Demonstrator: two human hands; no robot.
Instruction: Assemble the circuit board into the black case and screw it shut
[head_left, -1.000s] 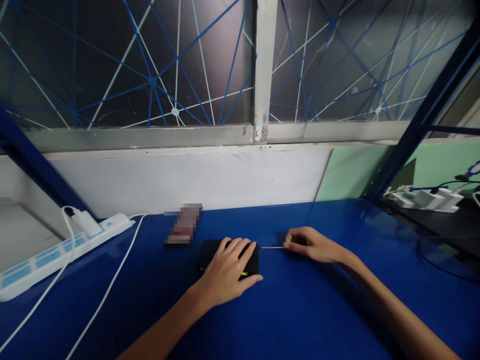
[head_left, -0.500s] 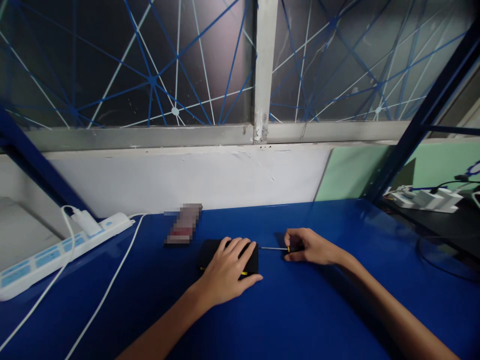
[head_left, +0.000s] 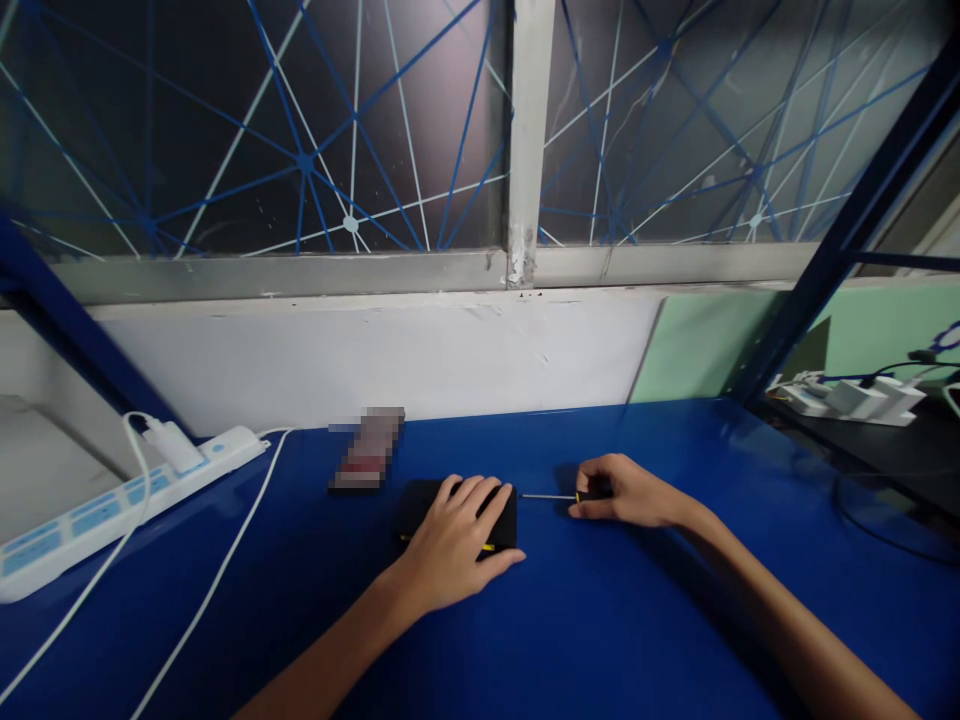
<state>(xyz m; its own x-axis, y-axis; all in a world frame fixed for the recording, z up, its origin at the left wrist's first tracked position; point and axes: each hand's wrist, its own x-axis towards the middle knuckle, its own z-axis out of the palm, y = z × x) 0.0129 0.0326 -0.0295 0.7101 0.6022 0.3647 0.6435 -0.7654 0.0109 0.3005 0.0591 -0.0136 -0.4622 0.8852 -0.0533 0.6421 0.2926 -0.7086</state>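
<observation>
A flat black box (head_left: pixel 421 500) with a yellow strip along its near side lies on the blue table (head_left: pixel 570 620). My left hand (head_left: pixel 457 535) rests across its top, fingers curving over it and thumb by the near right corner, holding it down. To the right, my right hand (head_left: pixel 622 490) pinches the dark handle of a screwdriver (head_left: pixel 549 496) that has a yellow collar. Its thin metal shaft points left, and the tip meets the box's right side. Whether the tip sits in a screw is too small to tell.
A blurred-out phone-like object (head_left: pixel 369 450) lies behind the box. On the left are a white power strip (head_left: pixel 131 500) and white cables (head_left: pixel 225 570). Blue frame posts (head_left: pixel 817 260) stand at both sides, with a wall and window behind. More plugs (head_left: pixel 862 398) sit far right.
The fingers of my right hand have shifted slightly around the screwdriver handle. My left hand and the box stay where they were.
</observation>
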